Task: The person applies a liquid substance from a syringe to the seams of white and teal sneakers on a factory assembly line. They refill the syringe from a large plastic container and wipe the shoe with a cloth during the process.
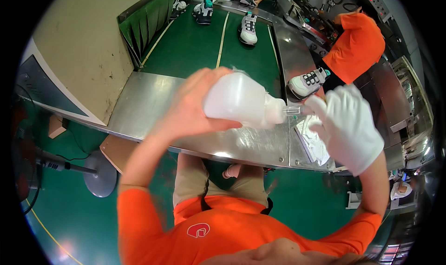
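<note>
Steadying a translucent white plastic bottle [237, 98] over a brushed-metal bench [160, 92], the bare left hand [197, 100] wraps its base end, thumb along the near side, fingers over the far side. Bottle held roughly on its side, neck toward the right. Right hand [348, 121], in a white fabric glove, closes around the outer end of a slim clear tube [293, 110] at the bottle's mouth; fingertips look pinched on it, though blur hides their exact hold. Whether the tube is seated or loose, cannot tell. Liquid level likewise unclear. For good handling: a firm but gentle left grip seems wise, since thin plastic probably gives under squeezing and could push contents out of the neck. Tube and neck best kept in one line, so any pull or twist runs straight and does not lever the mouth sideways. A more upright tilt would likely lessen spill risk. Worth minding: a white-and-grey shoe with black straps [306, 84] sits just beyond the tube, and a crumpled white cloth [313, 142] lies below the gloved hand, perhaps handy for drips.
</note>
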### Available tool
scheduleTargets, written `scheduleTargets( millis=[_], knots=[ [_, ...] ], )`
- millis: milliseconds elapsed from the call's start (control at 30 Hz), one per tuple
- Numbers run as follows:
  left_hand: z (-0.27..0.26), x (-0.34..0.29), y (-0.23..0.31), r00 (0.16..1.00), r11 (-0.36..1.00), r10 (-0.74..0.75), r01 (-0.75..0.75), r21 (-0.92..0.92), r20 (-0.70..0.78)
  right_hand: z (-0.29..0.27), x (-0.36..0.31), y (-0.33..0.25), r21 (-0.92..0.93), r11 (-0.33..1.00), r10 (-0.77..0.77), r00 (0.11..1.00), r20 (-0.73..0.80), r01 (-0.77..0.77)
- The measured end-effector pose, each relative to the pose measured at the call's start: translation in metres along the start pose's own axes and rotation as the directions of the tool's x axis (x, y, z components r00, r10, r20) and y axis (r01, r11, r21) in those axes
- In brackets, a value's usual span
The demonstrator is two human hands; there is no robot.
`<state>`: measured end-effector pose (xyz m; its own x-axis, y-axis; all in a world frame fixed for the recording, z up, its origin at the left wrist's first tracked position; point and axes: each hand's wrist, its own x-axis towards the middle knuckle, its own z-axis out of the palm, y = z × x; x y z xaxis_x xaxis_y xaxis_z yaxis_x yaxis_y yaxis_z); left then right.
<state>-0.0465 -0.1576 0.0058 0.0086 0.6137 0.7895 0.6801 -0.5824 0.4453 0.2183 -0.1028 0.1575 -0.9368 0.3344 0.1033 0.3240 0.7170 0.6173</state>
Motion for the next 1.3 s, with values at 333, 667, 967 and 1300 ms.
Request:
scheduleTargets(
  millis=[333, 667, 967, 1300],
  knots=[
    [-0.042, 0.121, 0.099, 0.652, 0.594, 0.474, -0.733, 0.332, 0.592, 0.134, -0.052, -0.069, 0.584, 0.780, 0.512, 0.766, -0.389, -0.224],
    [-0.042, 0.128, 0.154, 0.576, 0.456, 0.410, -0.801, 0.387, 0.707, 0.144, -0.053, -0.074, 0.559, 0.821, 0.485, 0.662, -0.572, -0.118],
    [-0.052, 0.118, 0.164, 0.607, 0.484, 0.358, -0.770, 0.415, 0.709, 0.145, -0.064, -0.069, 0.549, 0.819, 0.530, 0.590, -0.609, -0.169],
    [-0.068, 0.100, 0.161, 0.654, 0.535, 0.265, -0.711, 0.456, 0.709, 0.142, -0.064, -0.075, 0.533, 0.816, 0.532, 0.647, -0.545, -0.222]
  ],
)
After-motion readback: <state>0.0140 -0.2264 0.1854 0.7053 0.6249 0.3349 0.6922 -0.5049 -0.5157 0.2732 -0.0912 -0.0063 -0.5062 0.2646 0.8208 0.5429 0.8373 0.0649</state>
